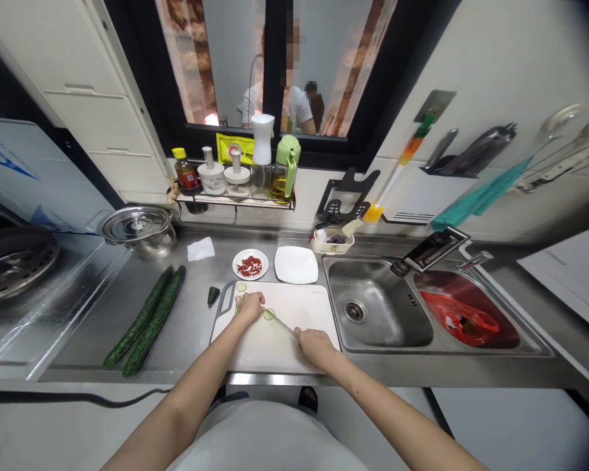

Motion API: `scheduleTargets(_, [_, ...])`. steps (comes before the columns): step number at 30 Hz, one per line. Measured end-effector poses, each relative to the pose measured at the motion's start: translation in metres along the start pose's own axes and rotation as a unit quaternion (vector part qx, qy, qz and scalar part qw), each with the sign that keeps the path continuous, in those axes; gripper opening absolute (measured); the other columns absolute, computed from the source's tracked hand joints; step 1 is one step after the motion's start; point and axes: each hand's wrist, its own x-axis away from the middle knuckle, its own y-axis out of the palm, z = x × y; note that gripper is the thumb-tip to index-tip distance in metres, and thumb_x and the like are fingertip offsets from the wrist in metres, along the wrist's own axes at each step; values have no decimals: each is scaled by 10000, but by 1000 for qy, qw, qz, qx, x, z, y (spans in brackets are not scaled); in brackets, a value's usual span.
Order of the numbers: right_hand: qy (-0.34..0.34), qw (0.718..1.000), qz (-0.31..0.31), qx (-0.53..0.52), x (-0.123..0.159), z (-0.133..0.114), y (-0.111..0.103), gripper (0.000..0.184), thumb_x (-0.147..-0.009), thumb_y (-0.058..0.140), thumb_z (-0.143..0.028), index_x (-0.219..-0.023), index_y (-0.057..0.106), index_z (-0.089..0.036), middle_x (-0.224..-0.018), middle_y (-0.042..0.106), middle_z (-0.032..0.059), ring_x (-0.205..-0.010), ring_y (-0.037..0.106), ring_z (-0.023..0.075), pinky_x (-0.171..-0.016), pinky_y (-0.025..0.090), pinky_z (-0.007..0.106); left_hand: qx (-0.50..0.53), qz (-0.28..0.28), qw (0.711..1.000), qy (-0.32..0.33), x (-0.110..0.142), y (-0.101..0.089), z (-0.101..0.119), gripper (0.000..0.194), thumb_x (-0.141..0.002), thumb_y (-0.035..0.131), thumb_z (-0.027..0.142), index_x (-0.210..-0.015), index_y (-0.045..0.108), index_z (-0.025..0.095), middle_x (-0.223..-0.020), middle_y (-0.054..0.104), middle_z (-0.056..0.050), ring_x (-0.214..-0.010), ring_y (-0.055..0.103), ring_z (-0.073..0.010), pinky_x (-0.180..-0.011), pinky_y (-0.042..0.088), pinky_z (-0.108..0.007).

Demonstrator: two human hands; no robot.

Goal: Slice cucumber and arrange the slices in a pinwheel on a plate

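Observation:
On the white cutting board my right hand is closed around the handle of a knife, its thin blade pointing left. The blade's tip lies by a round cucumber slice. My left hand is bent down on the board, fingers closed over a cucumber piece that it mostly hides; only a bit of green shows at its left side. Another cucumber slice lies near the board's top left corner. Left of the board's grey handle sits a dark green cucumber end.
Two whole cucumbers lie on the steel counter at left, below a lidded pot. Behind the board stand a plate of red pieces and a square white plate. A double sink with a red bag is at right.

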Motion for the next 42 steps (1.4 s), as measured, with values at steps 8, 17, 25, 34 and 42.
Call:
scheduleTargets(8, [11,999,-8,-30,5,-4,0,322,-860,355,-77,-1105,554,-137,-974,675,165,-927,653,250,-733,464,331,-10,6,1000,5,6,-2,3,152,-754,625,225,-904,620,252,-968,689,-27,-1036,547,-228,-903,293,-384])
scheduleTargets(17, [24,998,-9,-59,23,-2,10,322,-864,341,-106,-1110,547,-132,-975,673,166,-919,646,260,-723,443,330,-42,53,997,36,24,3,8,178,-820,499,206,-946,621,235,-1051,664,-67,-1060,515,-240,-912,264,-400])
scheduleTargets(25, [45,994,0,-100,38,12,15,274,-906,352,-226,-1047,582,-176,-984,675,131,-921,633,231,-700,396,281,-38,52,997,46,36,5,16,203,-828,504,297,-977,618,218,-1081,644,-96,-1086,495,-271,-931,248,-417])
scheduleTargets(34, [158,969,62,-177,22,13,11,282,-956,283,-279,-1095,509,-184,-978,678,93,-901,626,185,-654,343,243,-27,54,997,41,35,6,20,159,-810,528,264,-933,612,208,-1047,643,-94,-1063,495,-270,-909,258,-416])
scheduleTargets(42, [161,967,85,-180,0,-1,17,298,-957,250,-251,-1132,477,-169,-951,678,106,-872,633,188,-655,351,254,-23,61,997,47,38,5,22,126,-804,524,230,-895,604,194,-1004,646,-87,-1035,508,-266,-895,275,-416])
